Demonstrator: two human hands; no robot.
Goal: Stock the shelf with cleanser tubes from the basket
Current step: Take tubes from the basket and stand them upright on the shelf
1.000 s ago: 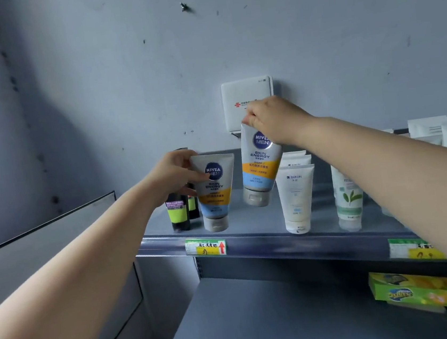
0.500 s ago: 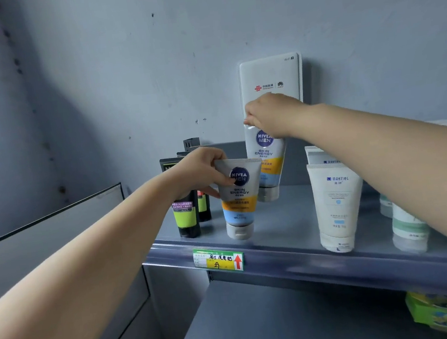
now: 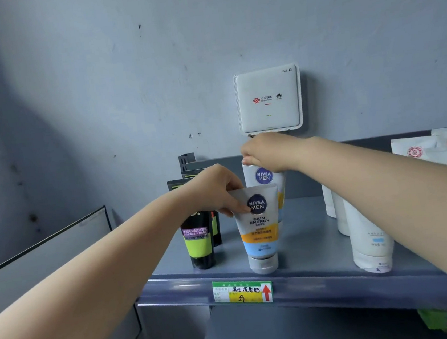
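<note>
The left hand (image 3: 213, 190) pinches the front tube (image 3: 259, 229), standing at the shelf (image 3: 313, 284) edge. The right hand (image 3: 267, 150) pinches the back tube (image 3: 263, 176) behind it. Next, I think, let go gently.

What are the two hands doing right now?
Left hand: fingers pinching the top of the front tube.
Right hand: fingers gripping the top of the back tube.
</note>
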